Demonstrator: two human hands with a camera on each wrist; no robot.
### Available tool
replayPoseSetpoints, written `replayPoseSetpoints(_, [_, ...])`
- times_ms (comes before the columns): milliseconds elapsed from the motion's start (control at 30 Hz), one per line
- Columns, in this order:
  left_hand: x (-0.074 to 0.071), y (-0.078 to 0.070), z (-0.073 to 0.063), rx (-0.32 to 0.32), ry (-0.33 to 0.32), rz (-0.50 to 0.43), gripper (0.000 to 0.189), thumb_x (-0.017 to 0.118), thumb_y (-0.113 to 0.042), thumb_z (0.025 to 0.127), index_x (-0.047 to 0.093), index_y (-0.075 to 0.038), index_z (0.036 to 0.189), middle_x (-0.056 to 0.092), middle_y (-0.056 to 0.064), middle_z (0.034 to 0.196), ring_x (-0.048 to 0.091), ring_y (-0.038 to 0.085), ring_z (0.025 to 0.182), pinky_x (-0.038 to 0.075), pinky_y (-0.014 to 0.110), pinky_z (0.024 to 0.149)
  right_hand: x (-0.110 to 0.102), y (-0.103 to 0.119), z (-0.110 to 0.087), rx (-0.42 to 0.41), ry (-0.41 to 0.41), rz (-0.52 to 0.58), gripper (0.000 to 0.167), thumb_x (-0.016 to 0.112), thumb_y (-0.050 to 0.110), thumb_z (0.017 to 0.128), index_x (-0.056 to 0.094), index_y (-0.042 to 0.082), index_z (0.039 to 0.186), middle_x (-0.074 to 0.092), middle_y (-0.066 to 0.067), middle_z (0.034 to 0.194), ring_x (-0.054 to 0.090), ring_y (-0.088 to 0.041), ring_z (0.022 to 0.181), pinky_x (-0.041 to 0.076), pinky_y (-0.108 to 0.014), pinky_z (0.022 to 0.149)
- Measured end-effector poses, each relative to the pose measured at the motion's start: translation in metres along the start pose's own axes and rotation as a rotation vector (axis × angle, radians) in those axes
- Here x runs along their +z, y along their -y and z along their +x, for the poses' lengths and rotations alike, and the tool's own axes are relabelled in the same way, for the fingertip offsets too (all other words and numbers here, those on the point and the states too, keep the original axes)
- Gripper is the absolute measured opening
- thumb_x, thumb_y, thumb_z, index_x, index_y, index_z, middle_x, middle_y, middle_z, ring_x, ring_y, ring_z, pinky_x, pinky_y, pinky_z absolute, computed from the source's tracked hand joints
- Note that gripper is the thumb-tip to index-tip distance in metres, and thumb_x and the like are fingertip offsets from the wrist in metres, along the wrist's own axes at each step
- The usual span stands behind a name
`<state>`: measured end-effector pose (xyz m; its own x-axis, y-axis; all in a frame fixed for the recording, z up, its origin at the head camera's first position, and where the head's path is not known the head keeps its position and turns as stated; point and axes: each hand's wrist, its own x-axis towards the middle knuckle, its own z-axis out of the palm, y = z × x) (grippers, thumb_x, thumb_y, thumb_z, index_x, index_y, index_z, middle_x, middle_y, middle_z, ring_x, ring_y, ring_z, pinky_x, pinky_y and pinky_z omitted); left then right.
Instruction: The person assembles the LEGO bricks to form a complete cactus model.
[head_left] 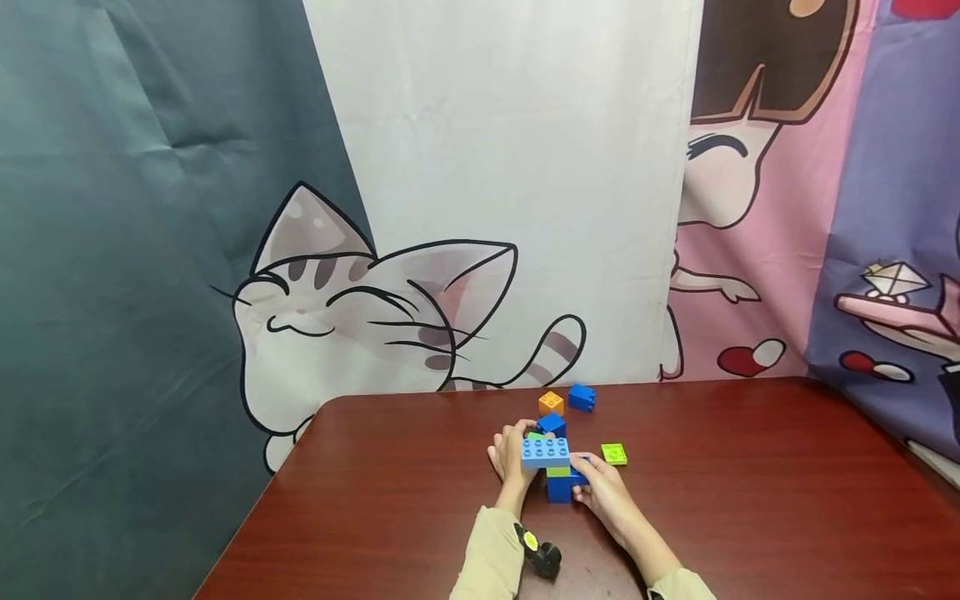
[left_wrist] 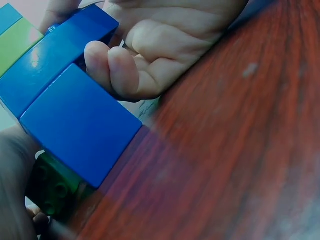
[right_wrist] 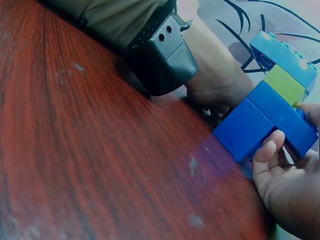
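A small stack of toy building bricks stands on the table: a blue brick (right_wrist: 243, 131) at the bottom, a longer blue brick (left_wrist: 55, 55) across it, a lime brick (right_wrist: 285, 85), and a light blue brick (head_left: 545, 452) on top. My right hand (head_left: 603, 492) pinches the overhanging right end of the longer blue brick between thumb and fingers. Behind the stack's left side, my left hand (head_left: 512, 454) holds a green brick (left_wrist: 55, 186) low at the table, its grip partly hidden by the stack. Just beyond the green brick sits another blue brick (head_left: 552, 424).
An orange brick (head_left: 551, 403) and a blue brick (head_left: 581, 397) lie near the table's back edge. To the right of the stack is a flat lime brick (head_left: 614, 454). A printed cloth (head_left: 540, 167) hangs behind the reddish-brown table (head_left: 360, 500).
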<state>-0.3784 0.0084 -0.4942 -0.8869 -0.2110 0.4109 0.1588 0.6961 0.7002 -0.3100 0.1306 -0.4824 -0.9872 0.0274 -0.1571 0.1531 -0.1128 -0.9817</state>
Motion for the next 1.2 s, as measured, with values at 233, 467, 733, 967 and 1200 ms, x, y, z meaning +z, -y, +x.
replayPoseSetpoints(233, [0.0009, -0.0046, 0.0022, 0.008, -0.027, -0.039, 0.026, 0.077, -0.031, 0.075, 0.073, -0.014, 0.095, 0.067, 0.006, 0.085, 0.048, 0.018, 0.074, 0.027, 0.030, 0.068, -0.0033, 0.0046, 0.0003, 0.010, -0.010, 0.000, 0.040, 0.046, 0.027, 0.102, 0.049, -0.004, 0.128, 0.059, -0.001, 0.096, 0.047, -0.009, 0.067, 0.044, -0.019, 0.061])
replayPoseSetpoints(467, [0.0007, -0.0054, 0.0027, 0.018, -0.032, -0.078, 0.025, 0.077, -0.031, 0.074, 0.074, -0.015, 0.093, 0.068, 0.005, 0.084, 0.048, 0.017, 0.072, 0.029, 0.031, 0.068, -0.0063, 0.0063, -0.0006, 0.006, 0.005, 0.011, 0.041, 0.047, 0.026, 0.102, 0.047, -0.005, 0.129, 0.058, 0.001, 0.090, 0.047, -0.008, 0.066, 0.044, -0.020, 0.061])
replayPoseSetpoints(733, [0.0013, -0.0043, 0.0061, -0.101, -0.003, -0.176, 0.028, 0.078, -0.034, 0.075, 0.074, -0.015, 0.096, 0.072, 0.003, 0.086, 0.052, 0.017, 0.074, 0.030, 0.032, 0.072, -0.0068, 0.0049, 0.0002, 0.020, 0.021, 0.017, 0.041, 0.047, 0.027, 0.102, 0.046, -0.004, 0.130, 0.058, 0.001, 0.089, 0.047, -0.007, 0.065, 0.044, -0.020, 0.061])
replayPoseSetpoints(967, [-0.0012, -0.0044, 0.0073, -0.147, -0.008, -0.257, 0.029, 0.076, -0.034, 0.080, 0.073, -0.012, 0.099, 0.072, 0.004, 0.087, 0.056, 0.020, 0.080, 0.030, 0.035, 0.074, -0.0055, 0.0044, 0.0022, 0.032, 0.032, 0.007, 0.040, 0.044, 0.027, 0.103, 0.046, -0.004, 0.129, 0.058, 0.001, 0.089, 0.047, -0.007, 0.066, 0.044, -0.019, 0.062])
replayPoseSetpoints(1200, [-0.0038, -0.0013, 0.0079, -0.180, -0.032, -0.326, 0.028, 0.077, -0.033, 0.080, 0.073, -0.010, 0.097, 0.072, 0.006, 0.085, 0.062, 0.021, 0.079, 0.030, 0.035, 0.076, -0.0031, 0.0045, 0.0017, 0.032, 0.040, 0.006, 0.040, 0.044, 0.027, 0.103, 0.045, -0.004, 0.129, 0.058, 0.001, 0.088, 0.048, -0.008, 0.067, 0.044, -0.020, 0.063])
